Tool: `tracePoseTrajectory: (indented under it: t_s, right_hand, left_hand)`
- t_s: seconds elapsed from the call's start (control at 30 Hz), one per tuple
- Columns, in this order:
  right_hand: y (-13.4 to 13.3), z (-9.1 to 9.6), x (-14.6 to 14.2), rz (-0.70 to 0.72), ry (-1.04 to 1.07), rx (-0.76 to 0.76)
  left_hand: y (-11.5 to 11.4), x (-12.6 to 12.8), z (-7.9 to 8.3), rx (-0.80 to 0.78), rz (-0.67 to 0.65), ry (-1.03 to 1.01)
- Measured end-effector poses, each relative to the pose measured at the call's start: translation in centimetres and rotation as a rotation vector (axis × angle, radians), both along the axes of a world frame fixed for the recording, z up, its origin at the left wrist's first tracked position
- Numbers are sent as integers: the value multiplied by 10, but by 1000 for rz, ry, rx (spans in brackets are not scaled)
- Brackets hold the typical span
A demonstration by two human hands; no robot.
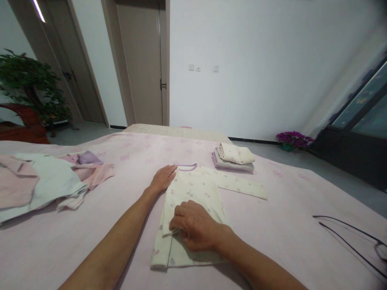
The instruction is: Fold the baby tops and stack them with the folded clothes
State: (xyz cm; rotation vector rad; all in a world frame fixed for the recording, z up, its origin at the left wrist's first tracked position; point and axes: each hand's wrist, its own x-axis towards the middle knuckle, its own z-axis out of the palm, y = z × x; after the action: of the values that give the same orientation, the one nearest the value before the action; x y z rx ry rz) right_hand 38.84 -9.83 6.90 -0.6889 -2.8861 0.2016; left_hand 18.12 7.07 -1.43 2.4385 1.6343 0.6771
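Observation:
A small cream top with pale flower print and a lilac neckline (pixel 196 189) lies flat on the pink bedsheet (pixel 136 153), one sleeve stretched out to the right. My left hand (pixel 163 178) rests flat and open on its left shoulder, beside the neckline. My right hand (pixel 193 227) is closed, pinching a folded edge of the same top near its lower left side.
A stack of folded clothes (pixel 232 158) sits just beyond the top. A loose heap of pink, white and lilac garments (pixel 48 181) lies at the left. A dark wire hanger (pixel 356 241) lies at the right edge. A potted plant (pixel 30 88) and doors stand behind.

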Motion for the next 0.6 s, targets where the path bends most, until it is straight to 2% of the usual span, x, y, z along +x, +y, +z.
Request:
tracePoseTrajectory:
  t_s: [0.17, 0.33, 0.4, 0.6]
  right_hand:
    - [-8, -7, -9, 180, 27, 46]
    - [-4, -14, -10, 197, 1, 129]
    - [0, -11, -5, 203, 10, 94]
    - [3, -5, 3, 172, 56, -140]
  left_hand:
    - [-1, 1, 1, -4, 10, -3]
    - [-3, 1, 3, 3, 9, 0]
    - [-4, 0, 3, 10, 7, 2]
    - [-4, 1, 3, 30, 15, 6]
